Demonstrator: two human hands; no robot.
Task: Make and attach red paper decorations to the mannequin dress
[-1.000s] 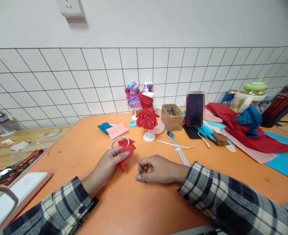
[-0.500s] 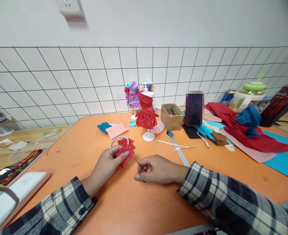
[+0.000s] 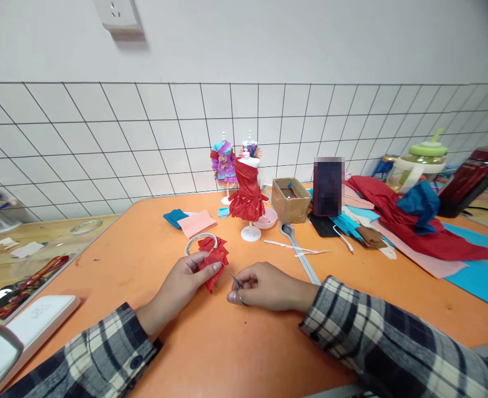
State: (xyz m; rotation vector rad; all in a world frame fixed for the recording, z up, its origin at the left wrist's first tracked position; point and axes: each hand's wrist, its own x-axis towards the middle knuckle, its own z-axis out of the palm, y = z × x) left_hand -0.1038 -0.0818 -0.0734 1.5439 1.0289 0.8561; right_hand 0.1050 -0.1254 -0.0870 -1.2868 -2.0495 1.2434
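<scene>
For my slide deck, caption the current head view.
Left hand pinching crumpled red material, right hand holding scissors, a red-dressed mannequin standing beyond.

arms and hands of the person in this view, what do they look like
The left hand and right hand are bare, without gloves. The left sleeve and right sleeve are long and plaid, in dark navy or black, grey and cream. A dark round button shows near the left sleeve's end.

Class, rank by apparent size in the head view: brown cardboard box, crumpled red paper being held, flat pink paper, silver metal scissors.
1. Brown cardboard box
2. Crumpled red paper and flat pink paper: too alike to rank; the left hand partly hides the red
3. Silver metal scissors, partly covered by the right hand
</scene>
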